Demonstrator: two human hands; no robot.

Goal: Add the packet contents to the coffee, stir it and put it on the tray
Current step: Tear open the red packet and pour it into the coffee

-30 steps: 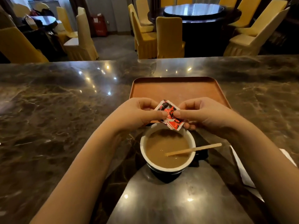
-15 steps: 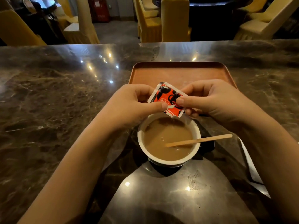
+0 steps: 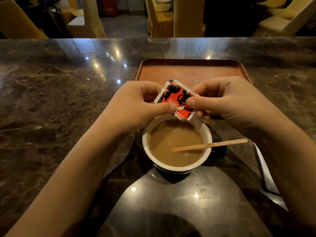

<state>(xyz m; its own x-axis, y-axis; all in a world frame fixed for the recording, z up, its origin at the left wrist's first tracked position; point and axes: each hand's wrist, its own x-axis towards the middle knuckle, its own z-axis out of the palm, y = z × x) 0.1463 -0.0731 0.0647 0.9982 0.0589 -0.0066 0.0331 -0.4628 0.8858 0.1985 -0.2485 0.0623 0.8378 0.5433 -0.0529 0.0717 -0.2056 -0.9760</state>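
Observation:
A small red, black and white sugar packet (image 3: 174, 97) is pinched between my left hand (image 3: 136, 106) and my right hand (image 3: 227, 100), just above the far rim of the cup. Its lower corner is tilted down, and a thin stream of grains falls from it into the coffee. The white-rimmed cup (image 3: 177, 168) holds milky brown coffee. A wooden stir stick (image 3: 222, 144) leans in the cup, its handle pointing right. Beyond my hands lies the brown tray (image 3: 189, 69), with nothing on it.
The counter is dark polished marble (image 3: 59, 108). A white napkin (image 3: 266, 175) lies at the right, partly under my right forearm. Yellow-covered chairs (image 3: 159, 19) and dark tables stand beyond the counter's far edge.
The packet has tipped further, corner down over the cup, and grains now pour from it. The view has shifted downward, so cup and tray sit a little higher in frame.

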